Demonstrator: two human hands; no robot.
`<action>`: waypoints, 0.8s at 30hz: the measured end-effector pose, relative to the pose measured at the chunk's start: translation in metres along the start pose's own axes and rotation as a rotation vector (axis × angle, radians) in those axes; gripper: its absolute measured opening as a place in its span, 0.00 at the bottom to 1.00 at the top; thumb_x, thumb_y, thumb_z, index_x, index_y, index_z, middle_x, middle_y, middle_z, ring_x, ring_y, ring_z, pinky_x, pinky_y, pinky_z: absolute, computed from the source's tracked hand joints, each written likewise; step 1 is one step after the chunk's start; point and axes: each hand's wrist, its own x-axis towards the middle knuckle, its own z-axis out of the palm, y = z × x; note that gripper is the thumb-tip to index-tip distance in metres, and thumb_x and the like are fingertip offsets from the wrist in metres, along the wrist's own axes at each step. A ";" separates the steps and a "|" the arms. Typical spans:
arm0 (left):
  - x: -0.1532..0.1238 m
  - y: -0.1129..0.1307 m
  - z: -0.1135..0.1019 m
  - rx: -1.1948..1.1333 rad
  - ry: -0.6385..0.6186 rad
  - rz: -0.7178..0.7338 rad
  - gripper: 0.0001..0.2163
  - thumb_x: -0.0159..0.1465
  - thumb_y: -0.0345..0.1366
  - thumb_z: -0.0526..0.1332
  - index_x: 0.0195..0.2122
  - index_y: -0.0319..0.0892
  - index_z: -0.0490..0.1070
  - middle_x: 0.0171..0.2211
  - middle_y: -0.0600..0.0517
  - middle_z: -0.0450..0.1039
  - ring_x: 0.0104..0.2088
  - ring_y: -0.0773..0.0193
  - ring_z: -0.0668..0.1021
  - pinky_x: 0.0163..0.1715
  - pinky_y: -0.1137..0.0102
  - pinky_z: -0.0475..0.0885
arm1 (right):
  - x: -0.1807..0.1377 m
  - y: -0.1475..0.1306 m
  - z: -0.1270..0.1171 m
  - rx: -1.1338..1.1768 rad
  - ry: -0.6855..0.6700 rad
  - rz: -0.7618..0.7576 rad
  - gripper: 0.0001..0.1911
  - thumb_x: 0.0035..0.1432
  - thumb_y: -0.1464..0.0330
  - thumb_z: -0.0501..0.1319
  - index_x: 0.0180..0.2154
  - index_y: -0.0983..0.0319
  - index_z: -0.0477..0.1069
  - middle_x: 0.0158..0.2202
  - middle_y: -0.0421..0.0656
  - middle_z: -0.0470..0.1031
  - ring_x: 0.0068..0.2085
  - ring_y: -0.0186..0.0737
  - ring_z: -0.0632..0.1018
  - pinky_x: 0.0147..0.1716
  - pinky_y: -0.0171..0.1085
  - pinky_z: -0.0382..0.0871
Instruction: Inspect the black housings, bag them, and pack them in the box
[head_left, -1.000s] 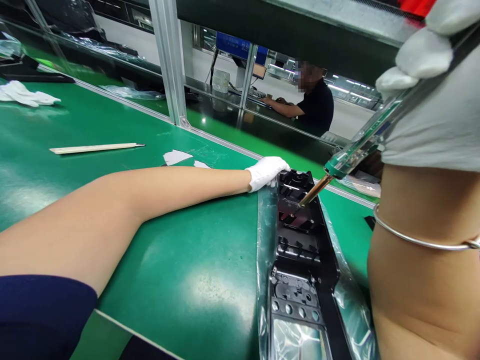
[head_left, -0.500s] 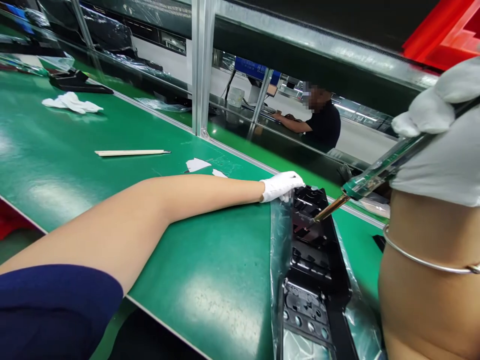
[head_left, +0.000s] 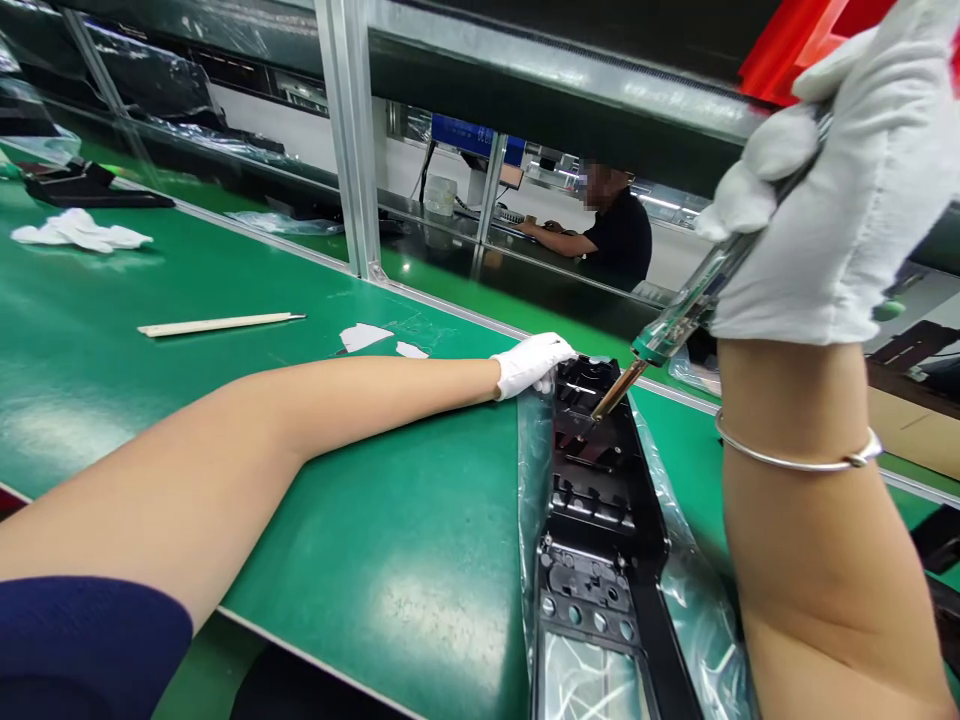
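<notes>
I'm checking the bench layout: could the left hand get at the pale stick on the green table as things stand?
Probably yes, if the left hand leaves the far end of the black part: the pale stick lies uncovered on the green table, with just white scraps roughly between.

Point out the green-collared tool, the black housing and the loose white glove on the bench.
Green-collared tool (head_left: 688, 300): head view, on the clear barrel above the collar.
Black housing (head_left: 637, 538): head view, on its dark face, about midway along.
Loose white glove (head_left: 81, 233): head view, on the crumpled middle.
</notes>
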 end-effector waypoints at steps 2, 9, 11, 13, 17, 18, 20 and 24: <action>0.002 -0.003 -0.002 0.037 -0.010 0.025 0.12 0.73 0.36 0.57 0.31 0.42 0.68 0.19 0.57 0.66 0.16 0.68 0.69 0.16 0.73 0.62 | 0.001 0.001 0.001 0.017 0.033 0.004 0.17 0.75 0.65 0.41 0.30 0.61 0.50 0.23 0.36 0.42 0.16 0.23 0.54 0.13 0.31 0.43; 0.006 -0.008 -0.004 0.127 -0.033 0.044 0.13 0.72 0.38 0.56 0.30 0.42 0.70 0.20 0.55 0.69 0.17 0.66 0.70 0.17 0.72 0.64 | 0.002 0.005 0.000 0.004 0.014 -0.011 0.19 0.75 0.62 0.41 0.30 0.61 0.51 0.20 0.35 0.48 0.13 0.28 0.57 0.11 0.35 0.46; 0.007 -0.009 -0.004 0.124 -0.045 0.045 0.13 0.72 0.39 0.55 0.31 0.42 0.70 0.20 0.54 0.69 0.17 0.65 0.71 0.17 0.72 0.64 | 0.003 0.006 0.000 -0.017 0.013 -0.011 0.18 0.75 0.64 0.40 0.30 0.61 0.51 0.20 0.35 0.49 0.13 0.29 0.58 0.11 0.36 0.47; 0.007 -0.010 -0.003 0.122 -0.034 0.042 0.13 0.72 0.39 0.55 0.32 0.42 0.71 0.20 0.54 0.69 0.18 0.65 0.71 0.18 0.72 0.65 | 0.004 0.006 0.000 -0.034 0.012 -0.014 0.19 0.75 0.63 0.40 0.29 0.61 0.50 0.19 0.36 0.49 0.13 0.29 0.59 0.11 0.37 0.47; 0.007 -0.010 -0.002 0.112 -0.025 0.043 0.12 0.71 0.40 0.56 0.31 0.42 0.69 0.20 0.55 0.69 0.17 0.65 0.72 0.18 0.73 0.65 | 0.004 0.006 0.000 -0.048 0.041 0.004 0.17 0.75 0.65 0.41 0.31 0.60 0.52 0.22 0.36 0.49 0.14 0.27 0.59 0.10 0.36 0.46; 0.006 -0.009 -0.002 0.112 -0.035 0.045 0.12 0.71 0.40 0.56 0.30 0.42 0.69 0.20 0.55 0.69 0.17 0.65 0.72 0.18 0.72 0.65 | 0.004 0.006 0.000 -0.036 0.045 0.002 0.16 0.75 0.66 0.40 0.31 0.60 0.52 0.23 0.36 0.49 0.15 0.26 0.58 0.10 0.36 0.46; 0.006 -0.007 -0.002 0.115 -0.056 0.048 0.13 0.71 0.39 0.56 0.28 0.42 0.70 0.20 0.54 0.69 0.17 0.65 0.72 0.18 0.72 0.65 | 0.005 0.006 0.001 0.014 0.041 -0.014 0.17 0.75 0.66 0.40 0.31 0.61 0.52 0.24 0.37 0.49 0.15 0.24 0.57 0.10 0.36 0.45; 0.005 -0.005 -0.002 0.142 -0.084 0.070 0.15 0.71 0.39 0.55 0.28 0.41 0.71 0.19 0.54 0.70 0.17 0.65 0.72 0.18 0.72 0.65 | 0.008 0.008 0.004 0.048 0.079 -0.021 0.18 0.76 0.65 0.42 0.30 0.61 0.50 0.25 0.37 0.49 0.15 0.23 0.55 0.10 0.38 0.42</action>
